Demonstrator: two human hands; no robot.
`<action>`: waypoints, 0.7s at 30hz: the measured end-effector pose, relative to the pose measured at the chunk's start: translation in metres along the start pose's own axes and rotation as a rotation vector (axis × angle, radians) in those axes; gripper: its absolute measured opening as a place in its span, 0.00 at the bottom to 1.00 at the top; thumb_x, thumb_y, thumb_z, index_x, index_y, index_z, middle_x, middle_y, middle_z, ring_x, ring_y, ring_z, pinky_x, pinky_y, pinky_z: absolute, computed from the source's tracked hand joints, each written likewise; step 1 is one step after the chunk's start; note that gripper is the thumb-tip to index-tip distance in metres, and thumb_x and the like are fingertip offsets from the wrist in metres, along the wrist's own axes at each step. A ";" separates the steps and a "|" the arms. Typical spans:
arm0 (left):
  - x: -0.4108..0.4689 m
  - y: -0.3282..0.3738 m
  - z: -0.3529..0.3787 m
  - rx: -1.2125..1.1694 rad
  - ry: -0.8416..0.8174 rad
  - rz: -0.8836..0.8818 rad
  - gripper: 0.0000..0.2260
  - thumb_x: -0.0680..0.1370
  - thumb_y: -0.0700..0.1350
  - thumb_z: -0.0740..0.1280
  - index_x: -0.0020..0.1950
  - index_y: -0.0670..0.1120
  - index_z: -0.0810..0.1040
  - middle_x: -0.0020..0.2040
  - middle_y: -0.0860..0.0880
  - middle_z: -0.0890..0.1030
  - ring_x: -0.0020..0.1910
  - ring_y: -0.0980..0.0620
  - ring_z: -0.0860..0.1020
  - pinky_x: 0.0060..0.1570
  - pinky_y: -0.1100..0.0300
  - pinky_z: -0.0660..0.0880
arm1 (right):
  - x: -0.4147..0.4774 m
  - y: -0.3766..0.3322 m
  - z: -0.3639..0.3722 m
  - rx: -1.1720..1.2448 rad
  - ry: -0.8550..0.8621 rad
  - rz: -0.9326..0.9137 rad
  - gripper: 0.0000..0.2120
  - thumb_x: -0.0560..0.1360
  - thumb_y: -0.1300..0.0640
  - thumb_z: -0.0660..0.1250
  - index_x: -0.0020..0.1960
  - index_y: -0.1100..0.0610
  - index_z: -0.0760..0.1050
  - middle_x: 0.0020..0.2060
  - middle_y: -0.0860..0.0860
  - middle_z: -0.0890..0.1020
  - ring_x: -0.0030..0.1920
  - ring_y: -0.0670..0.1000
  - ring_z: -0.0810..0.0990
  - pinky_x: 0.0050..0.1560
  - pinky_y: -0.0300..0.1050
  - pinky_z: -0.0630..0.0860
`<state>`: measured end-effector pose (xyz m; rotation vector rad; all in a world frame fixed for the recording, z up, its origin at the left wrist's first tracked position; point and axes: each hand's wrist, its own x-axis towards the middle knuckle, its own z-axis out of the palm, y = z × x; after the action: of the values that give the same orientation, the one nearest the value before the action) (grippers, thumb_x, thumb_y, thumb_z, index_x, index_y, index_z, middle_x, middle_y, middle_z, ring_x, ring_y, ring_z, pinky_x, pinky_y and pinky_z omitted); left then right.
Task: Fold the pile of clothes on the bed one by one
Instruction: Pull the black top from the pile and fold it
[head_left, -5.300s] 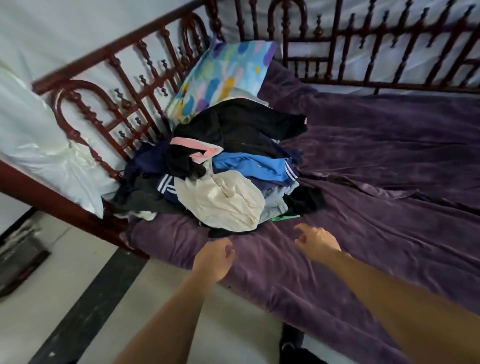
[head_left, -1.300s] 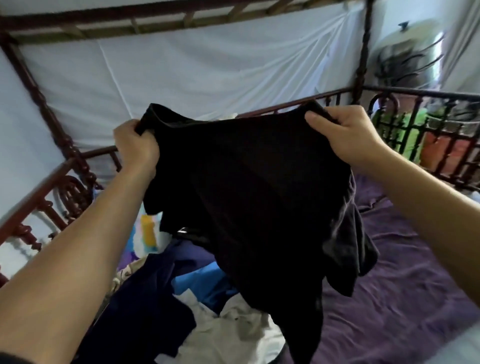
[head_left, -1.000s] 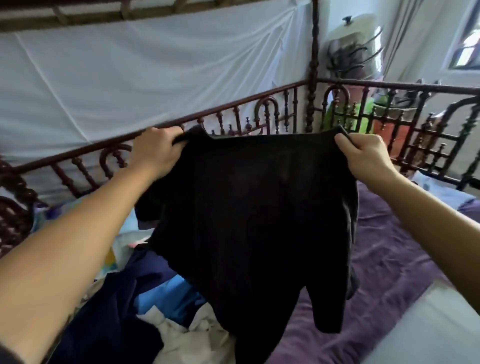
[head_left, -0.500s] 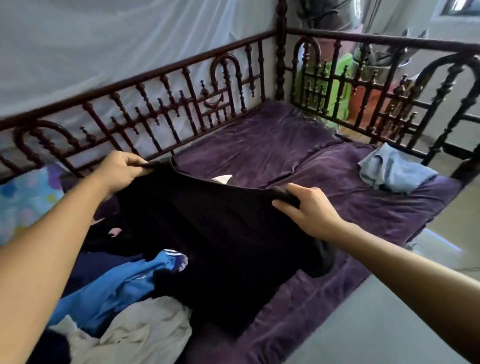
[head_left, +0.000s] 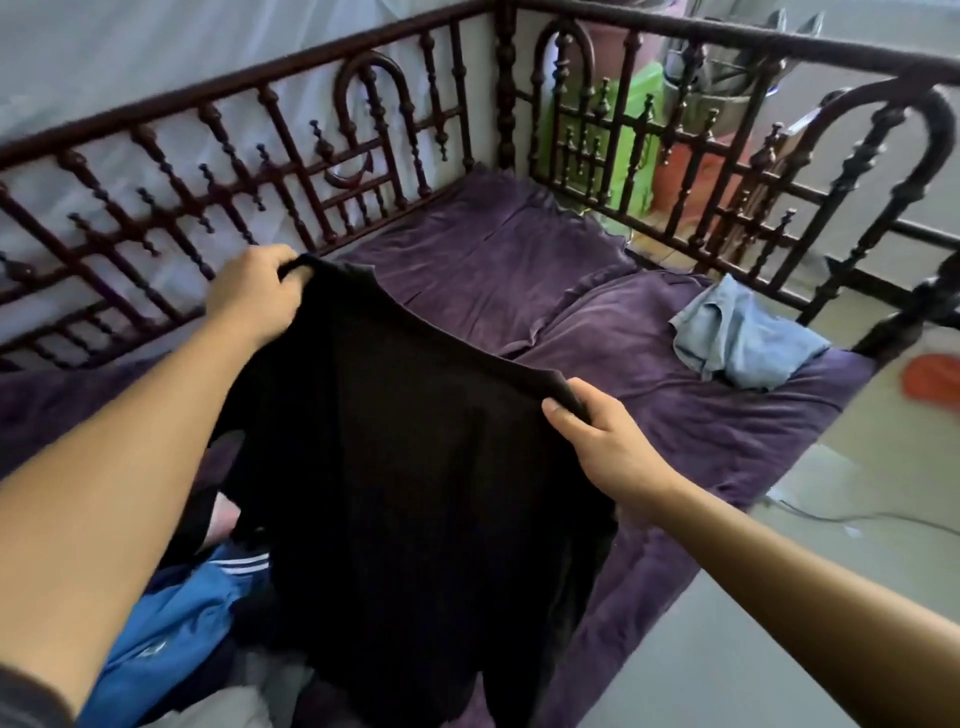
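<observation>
Both hands, left (head_left: 254, 296) and right (head_left: 605, 441), pinch the black shirt (head_left: 410, 493) mid-frame. Its top edge runs between them; the body hangs below over the bed (head_left: 649, 374).

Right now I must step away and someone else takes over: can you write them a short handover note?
Left hand grips one top corner of the black garment; right hand grips the other.
The garment hangs spread over the purple bedspread; the pile lies lower left; a light blue cloth lies by the end rail.
Done: garment lifted, not yet folded.
Left: fold it, then the pile.
</observation>
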<state>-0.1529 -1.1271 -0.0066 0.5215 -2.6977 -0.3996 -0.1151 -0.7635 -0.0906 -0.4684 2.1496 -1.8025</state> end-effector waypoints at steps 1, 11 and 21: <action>0.007 0.015 0.025 0.018 -0.041 0.003 0.10 0.79 0.52 0.61 0.52 0.49 0.79 0.50 0.42 0.81 0.51 0.38 0.77 0.45 0.50 0.72 | 0.007 0.016 -0.016 -0.043 0.042 0.033 0.06 0.79 0.50 0.63 0.45 0.51 0.74 0.33 0.40 0.73 0.36 0.41 0.71 0.40 0.42 0.69; 0.043 0.192 0.254 -0.012 -0.284 0.090 0.09 0.80 0.52 0.58 0.50 0.51 0.76 0.48 0.45 0.81 0.47 0.41 0.77 0.41 0.54 0.64 | 0.073 0.193 -0.193 -0.479 0.335 0.385 0.05 0.79 0.50 0.63 0.46 0.50 0.70 0.39 0.49 0.81 0.43 0.56 0.79 0.46 0.56 0.75; 0.094 0.328 0.454 -0.143 -0.480 0.003 0.11 0.81 0.48 0.59 0.61 0.49 0.75 0.57 0.45 0.78 0.58 0.43 0.73 0.57 0.50 0.70 | 0.198 0.330 -0.369 -0.701 0.273 0.771 0.09 0.79 0.51 0.61 0.57 0.52 0.73 0.55 0.60 0.80 0.55 0.63 0.77 0.47 0.51 0.70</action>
<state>-0.5145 -0.7804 -0.2739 0.4226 -3.0873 -0.7997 -0.4699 -0.4671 -0.3567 0.4636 2.5917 -0.7111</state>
